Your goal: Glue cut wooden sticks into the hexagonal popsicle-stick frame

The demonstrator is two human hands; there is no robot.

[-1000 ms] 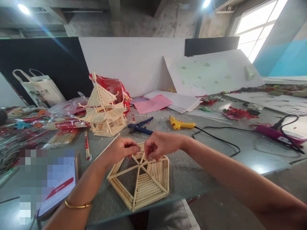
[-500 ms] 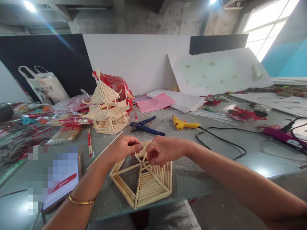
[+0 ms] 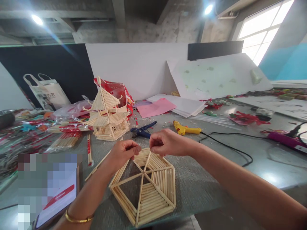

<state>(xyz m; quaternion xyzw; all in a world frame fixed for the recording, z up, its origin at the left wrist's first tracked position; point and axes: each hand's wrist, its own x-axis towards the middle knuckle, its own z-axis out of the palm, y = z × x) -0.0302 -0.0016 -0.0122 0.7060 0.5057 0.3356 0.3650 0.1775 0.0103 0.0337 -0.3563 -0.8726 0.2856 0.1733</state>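
A six-sided frame of thin wooden sticks (image 3: 157, 195) lies flat near the table's front edge. Spokes divide it into triangles; some are filled with rows of sticks, while those at the left are partly bare. My left hand (image 3: 123, 155) is closed in a pinch over the frame's far left side. Just above its far corner, my right hand (image 3: 165, 142) is pinched too. Whatever is between either hand's fingertips is too small or hidden to make out. Behind my hands are blue-handled cutters (image 3: 142, 131), partly covered by the right hand, and a yellow glue gun (image 3: 185, 128).
A stick-built pagoda model (image 3: 109, 116) stands at the back left. Bagged sticks (image 3: 64, 140) and a phone (image 3: 59, 198) lie to the left. Pink paper (image 3: 157, 108) is behind. The black cord (image 3: 230, 147) and a purple power strip (image 3: 285, 140) are at right.
My right hand has moved from near the frame's centre to its far corner, uncovering the hub and the right-hand panels. The left hand stays pinched near the far left side. The view has tilted slightly upward.
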